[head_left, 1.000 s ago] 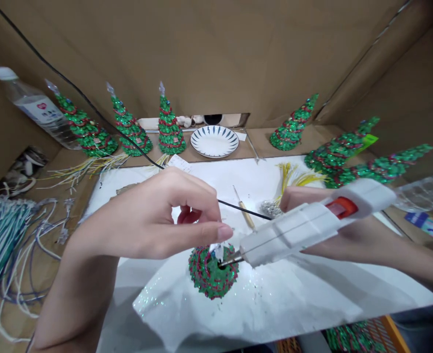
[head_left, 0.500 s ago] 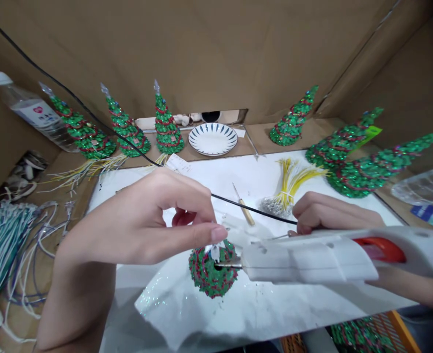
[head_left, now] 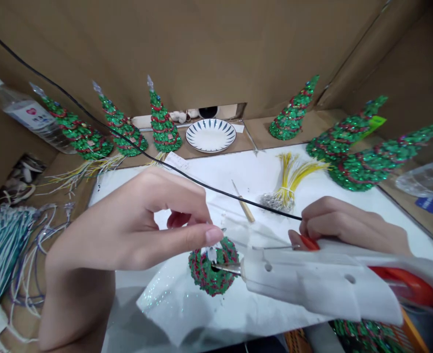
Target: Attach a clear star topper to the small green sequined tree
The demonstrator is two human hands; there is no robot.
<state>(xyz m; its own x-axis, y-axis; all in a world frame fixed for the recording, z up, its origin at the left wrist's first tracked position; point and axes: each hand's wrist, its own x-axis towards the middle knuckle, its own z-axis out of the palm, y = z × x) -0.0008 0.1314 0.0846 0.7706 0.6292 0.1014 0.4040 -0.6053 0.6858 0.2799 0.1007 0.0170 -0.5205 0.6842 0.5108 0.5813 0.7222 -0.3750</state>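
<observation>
My left hand (head_left: pixel 143 215) is closed in a pinch of thumb and forefinger on a small clear plastic piece (head_left: pixel 212 254). The piece sits right by a dark hole in the green glitter Christmas tree (head_left: pixel 216 284), which is seen end-on and carries red trim. From the right, my right hand (head_left: pixel 348 223) grips a white hot glue gun (head_left: pixel 312 282) with a red trigger. The gun's metal nozzle reaches the edge of the hole, just below the clear piece. What the fingertips cover is hidden.
Several finished-looking trees (head_left: pixel 165 127) stand along the back, around a striped plate (head_left: pixel 211 136). A wooden-handled hook (head_left: pixel 246 210) and a yellow wire bundle (head_left: pixel 286 184) lie on the white sheet (head_left: pixel 128 304). A black cord (head_left: pixel 216 189) crosses above. Teal wires (head_left: pixel 7 255) lie left.
The glue gun has tilted, its rear end coming lower, and its red trigger now shows by my right hand. The nozzle stays at the hole. My left hand keeps its pinch; the view shifted slightly.
</observation>
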